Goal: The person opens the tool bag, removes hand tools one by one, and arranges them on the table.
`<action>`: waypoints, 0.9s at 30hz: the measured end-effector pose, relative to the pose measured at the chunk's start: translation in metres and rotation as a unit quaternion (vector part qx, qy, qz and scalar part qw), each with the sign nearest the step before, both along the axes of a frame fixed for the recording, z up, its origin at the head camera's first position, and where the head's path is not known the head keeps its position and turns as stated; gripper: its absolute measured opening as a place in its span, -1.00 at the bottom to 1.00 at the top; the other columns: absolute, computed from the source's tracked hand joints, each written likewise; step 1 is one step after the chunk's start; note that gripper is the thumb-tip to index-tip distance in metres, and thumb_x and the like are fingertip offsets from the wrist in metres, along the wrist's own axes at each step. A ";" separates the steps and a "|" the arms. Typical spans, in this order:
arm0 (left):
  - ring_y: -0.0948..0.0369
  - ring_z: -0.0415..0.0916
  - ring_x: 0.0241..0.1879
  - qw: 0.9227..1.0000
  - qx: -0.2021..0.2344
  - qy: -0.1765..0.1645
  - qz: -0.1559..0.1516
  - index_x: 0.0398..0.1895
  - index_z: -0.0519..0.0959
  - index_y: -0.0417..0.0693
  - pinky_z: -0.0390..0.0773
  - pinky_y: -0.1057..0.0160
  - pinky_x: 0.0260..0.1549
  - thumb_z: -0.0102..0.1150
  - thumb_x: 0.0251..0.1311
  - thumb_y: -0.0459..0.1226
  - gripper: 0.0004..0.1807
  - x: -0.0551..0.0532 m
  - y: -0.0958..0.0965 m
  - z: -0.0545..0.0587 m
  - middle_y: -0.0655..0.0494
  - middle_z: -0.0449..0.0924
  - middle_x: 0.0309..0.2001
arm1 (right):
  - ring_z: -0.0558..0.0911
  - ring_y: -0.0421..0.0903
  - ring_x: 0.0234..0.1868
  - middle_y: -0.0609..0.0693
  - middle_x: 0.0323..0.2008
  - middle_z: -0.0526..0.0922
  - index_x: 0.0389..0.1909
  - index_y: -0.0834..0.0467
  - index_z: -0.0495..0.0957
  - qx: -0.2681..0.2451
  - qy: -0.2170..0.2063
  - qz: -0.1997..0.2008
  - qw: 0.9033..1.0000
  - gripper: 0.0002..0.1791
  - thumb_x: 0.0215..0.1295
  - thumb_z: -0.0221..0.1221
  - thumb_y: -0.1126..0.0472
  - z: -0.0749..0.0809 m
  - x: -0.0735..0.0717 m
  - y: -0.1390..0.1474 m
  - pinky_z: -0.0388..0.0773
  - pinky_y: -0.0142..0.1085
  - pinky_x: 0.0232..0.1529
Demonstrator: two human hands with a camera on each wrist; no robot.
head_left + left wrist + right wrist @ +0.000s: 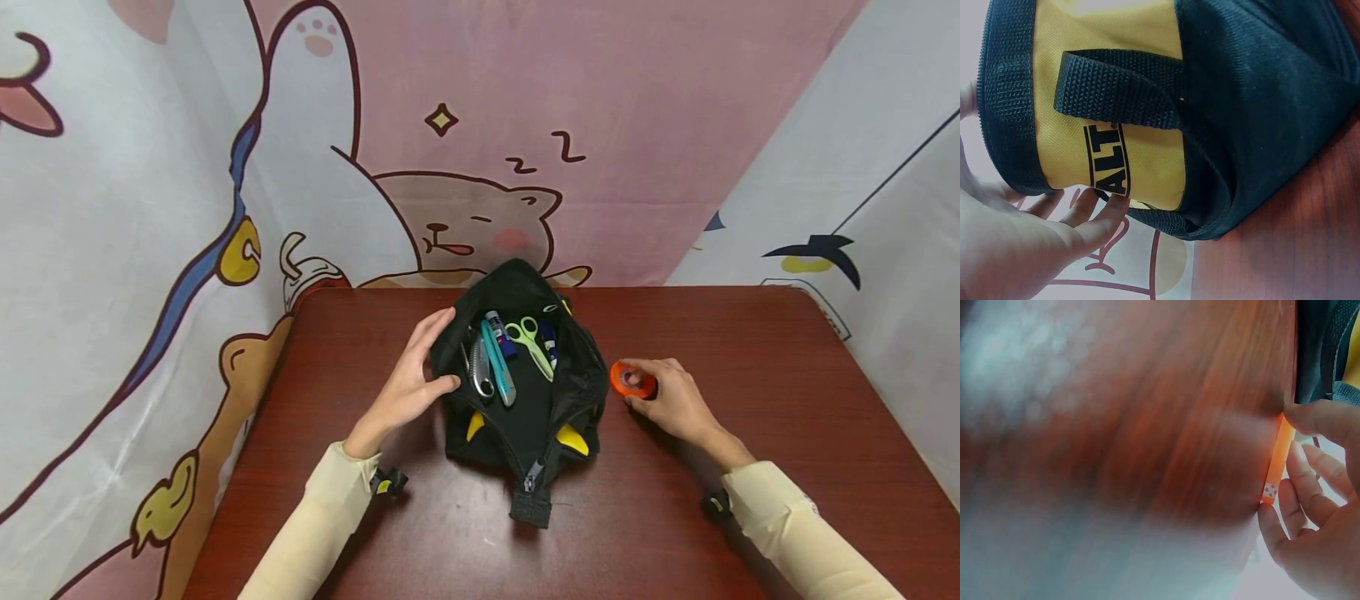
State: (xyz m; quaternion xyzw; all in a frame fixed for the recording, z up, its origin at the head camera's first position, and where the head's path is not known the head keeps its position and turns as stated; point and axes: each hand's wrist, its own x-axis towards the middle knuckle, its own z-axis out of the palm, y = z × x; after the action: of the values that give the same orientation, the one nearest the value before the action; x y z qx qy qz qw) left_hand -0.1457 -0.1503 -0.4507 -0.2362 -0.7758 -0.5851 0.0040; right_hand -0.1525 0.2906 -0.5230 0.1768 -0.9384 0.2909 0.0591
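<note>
A black zip tool bag [527,417] with yellow panels stands unzipped on the table. My left hand [411,372] rests against its left side with extended fingers. In the left wrist view the fingers [1107,215] touch the yellow panel beneath a black strap [1116,87]. To the right of the bag, my right hand [675,402] pinches a roll of orange tape [619,380] between thumb and fingers, low at the table. Inside the bag lie a grey utility knife [480,367], a teal utility knife [498,367], a glue stick [501,333] and light green scissors [534,346].
A dark blue tube [549,342] also lies in the bag, by the scissors. The reddish-brown wooden table [750,358] extends to both sides. A cartoon-printed cloth [637,125] hangs behind it. The bag's zipper tab [531,504] points toward me.
</note>
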 end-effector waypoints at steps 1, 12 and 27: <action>-0.23 0.25 0.51 1.000 -0.001 0.000 0.000 0.79 0.15 -0.19 0.36 -0.29 0.39 0.26 0.19 -0.38 0.03 0.000 0.000 0.000 -0.16 0.05 0.73 | 0.59 0.24 0.03 0.01 -0.21 0.80 0.30 0.30 0.69 0.000 0.000 0.002 1.000 -0.31 0.07 0.61 0.44 0.000 0.000 0.000 0.51 0.22 0.08; -0.23 0.27 0.49 1.000 0.003 0.000 -0.006 0.79 0.15 -0.20 0.41 -0.21 0.32 0.26 0.20 -0.36 0.02 0.001 0.000 -0.005 -0.16 0.06 0.73 | 0.63 0.15 -0.07 0.08 -0.16 0.78 0.16 0.27 0.78 -0.011 0.054 0.002 0.998 -0.47 0.11 0.59 0.45 0.002 0.006 -0.004 0.56 0.08 -0.10; -0.25 0.24 0.51 1.000 0.017 0.006 -0.004 0.79 0.14 -0.22 0.40 -0.30 0.38 0.22 0.18 -0.46 0.02 0.000 0.002 -0.004 -0.18 0.03 0.73 | 0.60 -0.01 -0.12 0.04 -0.24 0.76 0.13 0.19 0.82 -0.115 0.203 -0.038 0.972 -0.55 0.22 0.41 0.53 0.055 0.002 -0.032 0.39 -0.21 -0.15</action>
State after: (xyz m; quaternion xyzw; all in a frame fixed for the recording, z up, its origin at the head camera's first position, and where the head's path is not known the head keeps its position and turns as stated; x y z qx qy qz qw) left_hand -0.1459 -0.1483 -0.4547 -0.2429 -0.7649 -0.5966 0.0100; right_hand -0.1507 0.2590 -0.4684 0.1880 -0.8731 0.3527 0.2793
